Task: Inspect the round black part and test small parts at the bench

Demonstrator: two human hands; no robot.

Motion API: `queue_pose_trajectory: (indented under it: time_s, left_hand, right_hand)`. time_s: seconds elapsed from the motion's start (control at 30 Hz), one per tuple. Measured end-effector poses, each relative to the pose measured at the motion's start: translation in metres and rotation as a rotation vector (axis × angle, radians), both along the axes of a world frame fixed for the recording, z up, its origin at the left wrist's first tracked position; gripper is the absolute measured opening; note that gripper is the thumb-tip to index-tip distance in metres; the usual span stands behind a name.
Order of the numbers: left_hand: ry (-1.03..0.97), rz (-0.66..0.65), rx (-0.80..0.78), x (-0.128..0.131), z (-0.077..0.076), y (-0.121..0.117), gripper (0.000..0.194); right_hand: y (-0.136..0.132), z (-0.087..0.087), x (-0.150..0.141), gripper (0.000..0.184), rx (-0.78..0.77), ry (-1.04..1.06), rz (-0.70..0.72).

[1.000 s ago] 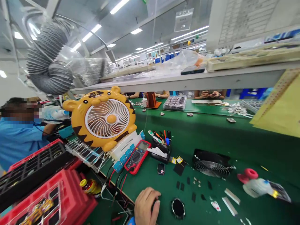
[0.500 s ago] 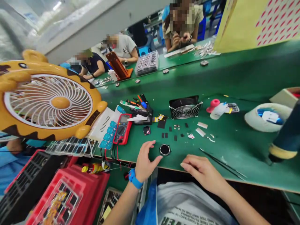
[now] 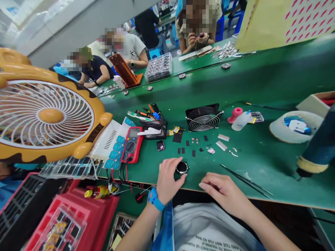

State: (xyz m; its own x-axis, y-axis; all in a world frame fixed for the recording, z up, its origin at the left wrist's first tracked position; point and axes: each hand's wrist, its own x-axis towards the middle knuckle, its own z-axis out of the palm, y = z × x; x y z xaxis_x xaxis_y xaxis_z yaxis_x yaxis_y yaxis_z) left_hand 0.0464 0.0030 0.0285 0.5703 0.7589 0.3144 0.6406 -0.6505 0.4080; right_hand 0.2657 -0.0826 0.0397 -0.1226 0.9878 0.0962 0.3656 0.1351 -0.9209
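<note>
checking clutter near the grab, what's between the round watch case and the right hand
Only bare green mat shows in the head view between the round watch case and the right hand.

The watch [image 3: 181, 167] lies on the table [image 3: 261, 157], near its front edge. The meter [image 3: 132, 144] is at ten o'clock from the watch. The small fan [image 3: 203, 118] is at one o'clock, farther back. The tweezers [image 3: 246, 179] lie at three o'clock. The bowl [image 3: 295, 127] sits far right.

One head-worn camera — looking forward and down, close over the green bench [image 3: 261, 153] edge.
</note>
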Motion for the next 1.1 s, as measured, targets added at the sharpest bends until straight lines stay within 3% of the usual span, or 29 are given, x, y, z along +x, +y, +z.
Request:
queue_pose_trajectory:
  time_s: [0.3, 0.43, 0.57, 0.7, 0.8, 0.97, 1.1]
  left_hand:
    - [0.038, -0.012, 0.03, 0.007, 0.003, 0.002, 0.061]
    - [-0.051, -0.028, -0.059, 0.006, 0.008, 0.003, 0.06]
    - [-0.185, 0.024, -0.109, 0.006, 0.018, -0.001, 0.054]
    - [-0.168, -0.082, -0.083, 0.015, 0.029, -0.011, 0.053]
    - [-0.133, -0.139, -0.05, 0.021, 0.033, -0.018, 0.051]
    - [-0.034, -0.147, -0.109, 0.02, 0.033, -0.023, 0.05]
    - [-0.052, -0.152, -0.291, 0.018, 0.034, -0.026, 0.052]
  right_hand:
    - [0.002, 0.002, 0.002, 0.038, -0.015, -0.016, 0.011]
    - [0.002, 0.004, -0.006, 0.039, -0.089, 0.069, -0.085]
    - [0.006, 0.003, -0.023, 0.03, -0.284, 0.408, -0.243]
    - [0.011, 0.009, -0.033, 0.055, -0.436, 0.845, -0.338]
    - [0.008, 0.014, -0.034, 0.062, -0.493, 0.994, -0.37]
    - [-0.002, 0.01, -0.031, 0.057, -0.457, 0.915, -0.412]
    - [-0.009, 0.014, -0.03, 0.037, -0.291, 0.497, -0.34]
